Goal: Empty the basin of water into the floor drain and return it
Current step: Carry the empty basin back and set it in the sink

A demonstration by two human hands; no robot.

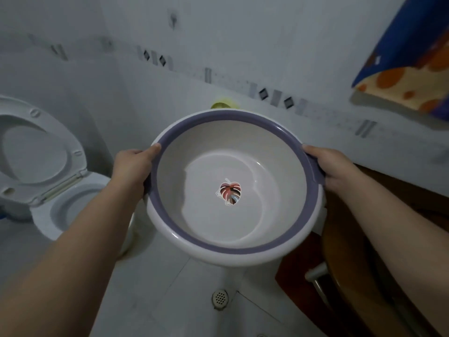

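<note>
Both hands, L [132, 169] & R [336, 170], gripped the basin [243, 251] by its purple rim, held w/ shallow water above the floor drain [220, 298].

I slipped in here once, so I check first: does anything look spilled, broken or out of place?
Nothing stands out. The basin is held level by the left hand and right hand, with shallow water inside, none over the rim. The floor around the drain shows no puddle.

Glossy plastic basin [170, 222]; seemingly wooden door [345, 239].
</note>
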